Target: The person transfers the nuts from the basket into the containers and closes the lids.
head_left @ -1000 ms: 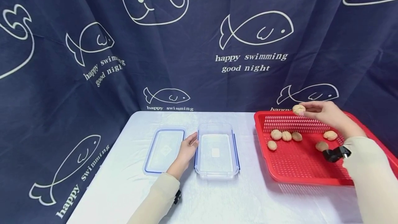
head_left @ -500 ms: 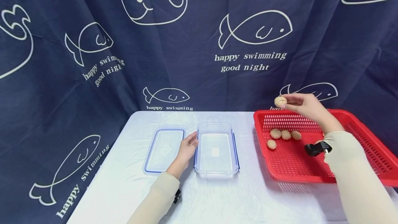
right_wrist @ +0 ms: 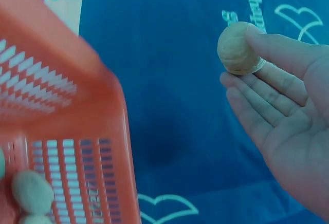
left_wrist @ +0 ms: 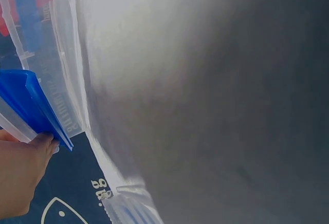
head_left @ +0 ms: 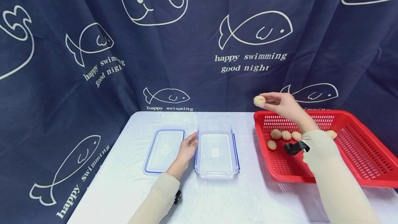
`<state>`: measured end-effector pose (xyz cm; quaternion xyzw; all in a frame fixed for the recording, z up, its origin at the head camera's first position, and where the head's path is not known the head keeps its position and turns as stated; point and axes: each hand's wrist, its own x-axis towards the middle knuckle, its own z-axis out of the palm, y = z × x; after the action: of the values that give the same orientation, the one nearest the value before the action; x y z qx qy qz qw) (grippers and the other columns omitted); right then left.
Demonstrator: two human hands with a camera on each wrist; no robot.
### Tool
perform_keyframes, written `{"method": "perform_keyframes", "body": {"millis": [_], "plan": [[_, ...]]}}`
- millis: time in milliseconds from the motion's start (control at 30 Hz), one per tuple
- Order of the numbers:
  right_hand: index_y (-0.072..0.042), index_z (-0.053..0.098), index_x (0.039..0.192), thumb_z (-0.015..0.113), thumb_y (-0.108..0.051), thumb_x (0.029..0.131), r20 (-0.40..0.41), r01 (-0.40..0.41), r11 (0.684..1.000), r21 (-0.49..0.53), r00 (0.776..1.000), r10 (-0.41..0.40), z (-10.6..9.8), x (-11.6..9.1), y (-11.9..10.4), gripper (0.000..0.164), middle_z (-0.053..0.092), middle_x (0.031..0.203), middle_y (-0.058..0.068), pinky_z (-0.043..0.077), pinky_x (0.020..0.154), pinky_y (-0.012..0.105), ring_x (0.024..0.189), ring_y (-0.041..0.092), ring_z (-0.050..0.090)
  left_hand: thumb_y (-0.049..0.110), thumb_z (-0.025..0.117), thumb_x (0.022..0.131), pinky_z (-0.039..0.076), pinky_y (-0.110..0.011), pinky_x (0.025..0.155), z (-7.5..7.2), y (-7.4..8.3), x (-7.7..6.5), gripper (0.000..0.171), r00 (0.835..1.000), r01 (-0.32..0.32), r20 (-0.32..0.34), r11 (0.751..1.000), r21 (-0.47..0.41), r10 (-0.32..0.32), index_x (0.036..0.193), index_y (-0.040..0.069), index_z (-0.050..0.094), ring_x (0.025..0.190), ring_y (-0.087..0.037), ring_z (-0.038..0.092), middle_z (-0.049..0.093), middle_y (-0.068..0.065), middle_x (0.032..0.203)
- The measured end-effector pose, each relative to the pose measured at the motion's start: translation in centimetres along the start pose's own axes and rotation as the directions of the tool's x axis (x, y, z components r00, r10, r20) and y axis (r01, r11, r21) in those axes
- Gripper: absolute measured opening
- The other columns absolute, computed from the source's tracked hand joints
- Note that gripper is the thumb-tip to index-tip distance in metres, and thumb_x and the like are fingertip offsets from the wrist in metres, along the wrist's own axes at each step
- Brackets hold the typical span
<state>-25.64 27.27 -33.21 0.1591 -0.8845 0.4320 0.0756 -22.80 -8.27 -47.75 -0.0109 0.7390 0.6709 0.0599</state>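
My right hand pinches a walnut between thumb and fingertips, above the near-left back corner of the red basket. In the right wrist view the walnut shows its pale round shell, the other fingers stretched beneath. My left hand is at the left side of a clear plastic container. The left wrist view shows that hand gripping the container's blue latch flap at its end. The container stands uncovered on the table with a small white label on its bottom.
The red basket stands on the right, with several walnuts inside; the right forearm hides part of it. A clear lid with a blue seal lies left of the container. A dark blue printed curtain hangs behind the white table.
My right hand has moved left with the walnut, from over the basket's back rim to beyond its left corner. The left hand and the container have stayed put.
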Motion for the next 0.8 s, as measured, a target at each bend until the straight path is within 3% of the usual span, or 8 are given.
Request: {"method": "perform_keyframes", "body": {"millis": [200,367,467,600,800], "plan": [[0.006,0.059,0.126,0.071,-0.012,0.087,0.011,0.029,0.998,0.053,0.999,-0.030,2.0,0.7,-1.1,0.044,0.067,0.109,0.025,0.052,0.073,0.008,0.087,-0.005,0.062,0.002,0.046,0.099,0.033,-0.044,0.113,0.0,0.7,-0.4,0.045,1.000,0.007,0.017,1.000,-0.002,-0.007,0.142,-0.007,0.037,0.136,-0.037,0.036,0.038,-0.025,0.146],[0.004,0.059,0.126,0.073,-0.013,0.086,0.017,0.022,0.998,0.063,1.000,-0.023,3.7,1.0,-2.3,0.045,0.067,0.112,0.022,0.051,0.075,0.007,0.097,0.019,0.067,0.001,0.045,0.099,0.033,-0.045,0.113,0.0,3.0,-2.0,0.045,1.000,0.004,0.028,1.000,0.012,-0.005,0.141,-0.011,0.036,0.136,-0.039,0.035,0.038,-0.027,0.146],[0.005,0.059,0.126,0.073,-0.011,0.086,0.019,0.017,0.997,0.074,1.000,-0.018,4.8,1.0,-3.2,0.046,0.066,0.114,0.022,0.054,0.079,0.012,0.103,0.030,0.066,0.001,0.045,0.099,0.032,-0.045,0.114,0.1,3.4,-2.3,0.045,1.000,0.002,0.029,1.000,0.009,-0.003,0.141,-0.011,0.035,0.137,-0.039,0.035,0.037,-0.027,0.146],[0.006,0.060,0.124,0.073,-0.007,0.085,0.009,0.037,0.994,0.100,0.999,-0.038,6.5,0.9,-4.2,0.044,0.067,0.113,0.023,0.057,0.084,0.025,0.102,0.033,0.066,0.001,0.045,0.099,0.031,-0.045,0.114,0.1,3.3,-2.2,0.045,1.000,0.000,0.023,1.000,0.000,0.000,0.141,-0.011,0.036,0.137,-0.039,0.035,0.037,-0.027,0.146],[0.007,0.062,0.121,0.073,-0.004,0.084,-0.009,0.049,0.989,0.139,0.999,-0.048,8.9,0.8,-5.2,0.041,0.067,0.112,0.022,0.057,0.085,0.034,0.101,0.032,0.067,0.000,0.045,0.099,0.032,-0.046,0.114,0.2,3.2,-2.5,0.044,1.000,-0.016,0.012,1.000,0.019,0.015,0.141,-0.011,0.036,0.135,-0.040,0.036,0.038,-0.028,0.145]]}}
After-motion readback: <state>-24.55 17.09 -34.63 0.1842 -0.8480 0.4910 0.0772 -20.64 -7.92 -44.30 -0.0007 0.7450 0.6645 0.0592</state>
